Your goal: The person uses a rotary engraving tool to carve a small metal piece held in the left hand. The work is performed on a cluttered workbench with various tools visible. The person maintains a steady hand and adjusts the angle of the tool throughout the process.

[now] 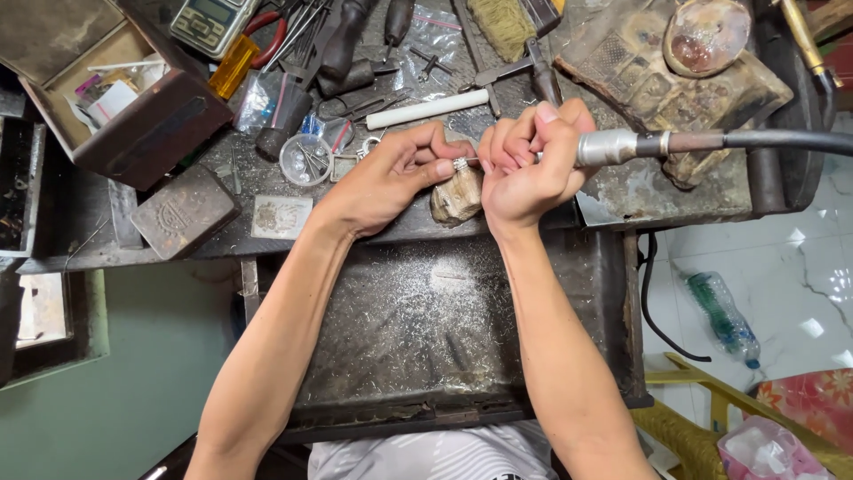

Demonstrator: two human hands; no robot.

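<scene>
Now | ring (460,164): small, silvery, studded | pinched by left hand (400,173) fingers

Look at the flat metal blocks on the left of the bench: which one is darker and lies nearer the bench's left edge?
The dark grey block, the larger, tilted one with rounded corners. The pale square plate beside it is lighter, smaller and closer to the left hand.
</scene>
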